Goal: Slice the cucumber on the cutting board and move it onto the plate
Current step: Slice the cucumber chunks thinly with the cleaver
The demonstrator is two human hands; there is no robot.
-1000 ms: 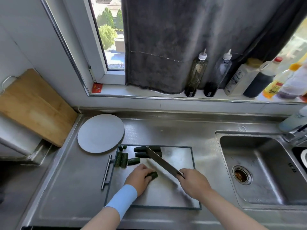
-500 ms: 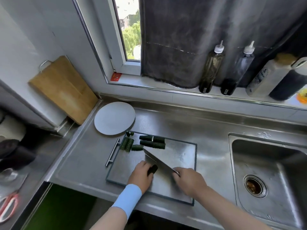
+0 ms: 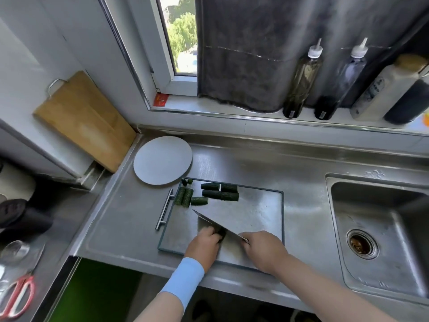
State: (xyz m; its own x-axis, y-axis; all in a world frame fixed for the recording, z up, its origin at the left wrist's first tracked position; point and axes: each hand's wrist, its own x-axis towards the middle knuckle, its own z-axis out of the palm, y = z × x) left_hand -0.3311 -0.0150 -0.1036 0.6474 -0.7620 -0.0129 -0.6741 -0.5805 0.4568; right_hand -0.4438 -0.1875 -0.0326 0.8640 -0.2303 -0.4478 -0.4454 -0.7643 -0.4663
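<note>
Head view shows your left hand [image 3: 204, 246], with a light blue wristband [image 3: 183, 277] at the wrist, curled over a short dark green cucumber piece [image 3: 221, 232] near the front of the rectangular steel cutting board [image 3: 255, 212] with its dark rim. Your fingers bend down over the piece and pin it to the board; only its right end shows past your fingertips.

Your right hand [image 3: 262, 249] is wrapped tight around the handle of the broad steel knife [image 3: 222, 223], and the handle itself is hidden inside your fist. The blade slants from your fist up and to the left and meets the exposed end of the held piece, right beside your left fingertips. You cannot tell from this angle whether the edge has entered the piece.

The cut cucumber pieces [image 3: 220, 194] lie grouped at the board's far left corner: two long lengths side by side, a shorter one just in front of them, two more lying next to the board's bar handle [image 3: 165, 209], and two small end bits at the very corner. Every bit of cucumber in view is on the board.

The round flat grey plate [image 3: 162, 160] sits on the steel counter [image 3: 130, 217] just beyond that corner. To your right is the steel sink [image 3: 394, 252]. A wooden chopping board [image 3: 86, 119] leans against the wall at left, and red-handled scissors [image 3: 16, 296] lie at the lower left.
</note>
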